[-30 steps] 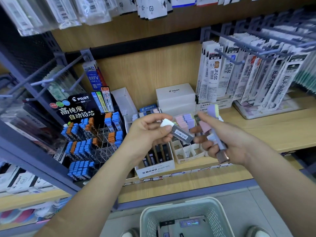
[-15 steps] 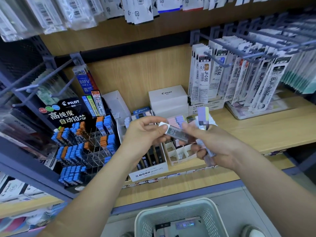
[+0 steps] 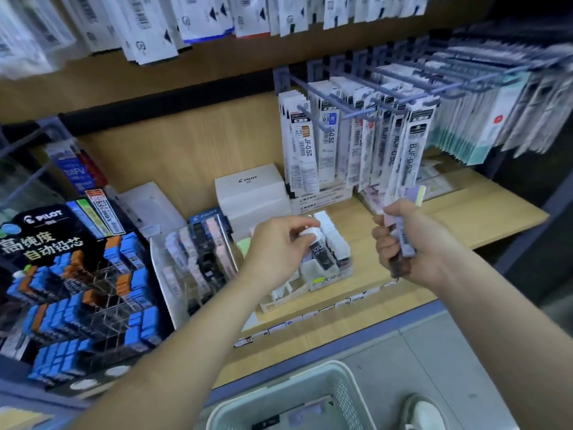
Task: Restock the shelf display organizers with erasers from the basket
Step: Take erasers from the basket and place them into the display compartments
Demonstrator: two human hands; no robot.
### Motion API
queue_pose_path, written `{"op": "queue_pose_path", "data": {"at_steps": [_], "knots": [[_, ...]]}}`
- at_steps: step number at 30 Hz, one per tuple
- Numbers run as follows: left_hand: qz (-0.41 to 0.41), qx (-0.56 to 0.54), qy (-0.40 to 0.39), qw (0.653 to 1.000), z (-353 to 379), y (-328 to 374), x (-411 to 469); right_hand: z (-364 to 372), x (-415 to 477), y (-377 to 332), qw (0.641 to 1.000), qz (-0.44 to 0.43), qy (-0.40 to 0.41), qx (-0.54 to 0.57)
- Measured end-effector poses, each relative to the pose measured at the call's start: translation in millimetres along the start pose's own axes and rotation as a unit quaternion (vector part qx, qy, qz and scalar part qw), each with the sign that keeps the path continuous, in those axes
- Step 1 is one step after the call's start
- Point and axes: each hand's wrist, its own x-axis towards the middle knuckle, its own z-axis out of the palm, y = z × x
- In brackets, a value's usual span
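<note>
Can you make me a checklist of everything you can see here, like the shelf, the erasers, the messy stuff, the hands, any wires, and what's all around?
Surface: wooden shelf, partly bare on the right.
Job's things: dark-sleeved eraser going toward the white organizer; pastel erasers; basket on the floor below.
Clutter: blue lead cases in the Pilot display; white Pilot box.
Grips: left hand pinches the dark-sleeved eraser; right hand clutches the pastel erasers.
Cables: nothing seen.
Surroundings: refill packs hang on hooks; a white shoe on the grey floor.
</note>
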Motion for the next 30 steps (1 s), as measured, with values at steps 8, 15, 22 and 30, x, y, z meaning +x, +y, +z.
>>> {"op": "queue_pose_path", "data": {"at_steps": [8,15,22,30], "knots": [[0.034,0.145,0.025,0.988,21,-5,20,-6,-8,-1,0.998,-0.055,-0.014,0.007],[0.086,0.269,-0.007,0.959,40,-15,25,-3,-14,3,0.997,-0.037,0.003,-0.066],[0.112,0.366,-0.013,0.924,47,-26,31,-2,-18,2,0.997,-0.009,-0.071,0.015],[0.103,0.305,0.02,0.947,48,-21,27,7,-19,7,0.994,-0.047,-0.091,0.035]]}}
